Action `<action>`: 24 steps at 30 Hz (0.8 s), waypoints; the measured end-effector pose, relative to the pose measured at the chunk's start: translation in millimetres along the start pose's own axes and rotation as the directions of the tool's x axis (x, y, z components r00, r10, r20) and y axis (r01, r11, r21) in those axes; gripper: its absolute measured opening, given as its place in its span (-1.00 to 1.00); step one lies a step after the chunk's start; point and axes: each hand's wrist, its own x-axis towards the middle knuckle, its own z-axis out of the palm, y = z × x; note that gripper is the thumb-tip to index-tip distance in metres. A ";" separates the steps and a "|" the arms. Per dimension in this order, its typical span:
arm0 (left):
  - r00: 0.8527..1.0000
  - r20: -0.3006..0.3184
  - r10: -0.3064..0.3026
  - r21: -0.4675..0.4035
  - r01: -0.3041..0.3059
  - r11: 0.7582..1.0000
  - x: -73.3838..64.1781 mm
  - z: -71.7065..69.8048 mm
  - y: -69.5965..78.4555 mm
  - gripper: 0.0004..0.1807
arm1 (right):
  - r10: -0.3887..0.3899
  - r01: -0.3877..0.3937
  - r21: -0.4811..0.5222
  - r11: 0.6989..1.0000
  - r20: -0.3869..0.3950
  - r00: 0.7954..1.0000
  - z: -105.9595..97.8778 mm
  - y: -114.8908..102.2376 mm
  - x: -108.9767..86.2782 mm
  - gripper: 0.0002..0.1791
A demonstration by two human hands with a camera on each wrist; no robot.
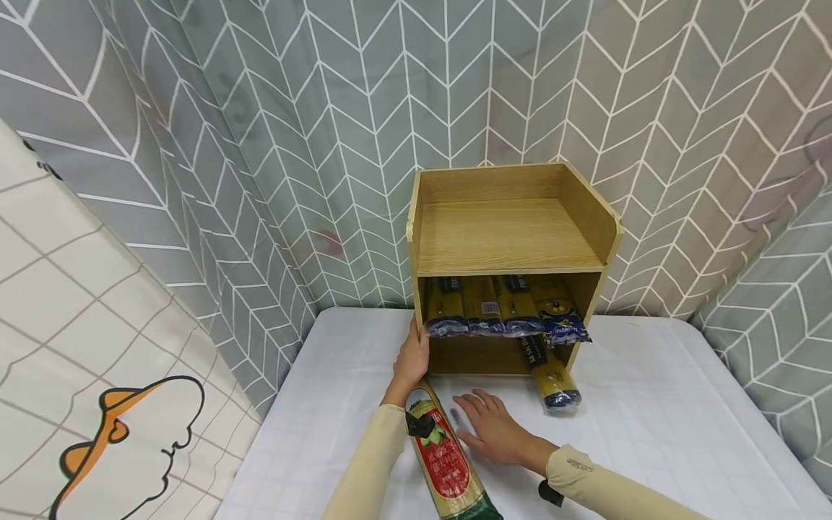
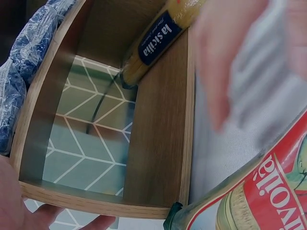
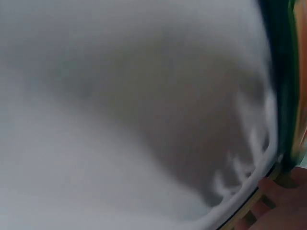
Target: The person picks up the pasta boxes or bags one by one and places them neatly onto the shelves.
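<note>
My left hand (image 1: 412,354) holds the left side panel of a small wooden shelf (image 1: 507,231). In the left wrist view its fingers (image 2: 45,214) wrap the panel's edge. On the table beneath the left forearm lies a red, gold and green pasta packet (image 1: 448,458), angled toward the front. My right hand (image 1: 497,426) is just right of this packet, fingers spread, holding nothing; it blurs in the left wrist view. A yellow spaghetti packet (image 1: 552,375) in the lower compartment pokes out at its right side. Several more spaghetti packets (image 1: 481,307) lie side by side in the compartment above.
The white-covered table (image 1: 650,404) extends on both sides of the shelf. Patterned grey curtains (image 1: 364,144) hang behind and beside it. A cream cloth with a cartoon drawing (image 1: 130,448) hangs at the left. The shelf's open top tray (image 1: 500,231) has raised sides.
</note>
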 end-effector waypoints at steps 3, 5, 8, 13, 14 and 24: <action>1.000 -0.010 -0.004 -0.002 0.004 1.000 0.7 -0.8 0.3 -0.36 | 0.006 -0.006 0.001 1.000 0.082 0.997 7.3 -18.1 -0.2 -0.27; 1.000 -0.008 -0.012 -0.001 0.012 1.000 0.7 -0.8 0.8 -0.36 | 0.020 -0.015 -0.038 0.999 0.126 0.992 13.3 -27.9 0.2 -0.17; 1.000 0.000 -0.019 -0.004 0.019 1.000 0.0 -0.3 1.9 -0.35 | 0.046 -0.030 -0.090 0.995 0.184 0.982 19.1 -38.7 -0.2 0.01; 0.999 0.010 -0.031 -0.011 0.031 0.999 -1.6 0.8 2.1 -0.35 | 0.082 -0.058 -0.135 0.989 0.184 0.979 20.1 -47.7 -1.0 0.19; 0.999 0.011 -0.033 -0.012 0.033 0.999 -1.6 0.8 1.9 -0.35 | 0.085 -0.061 -0.136 0.989 0.179 0.980 19.7 -48.7 -1.0 0.20; 1.000 0.003 -0.010 -0.004 0.010 1.000 0.3 0.2 0.9 -0.36 | 0.098 -0.062 -0.170 0.984 0.218 0.971 11.6 -47.8 4.7 0.17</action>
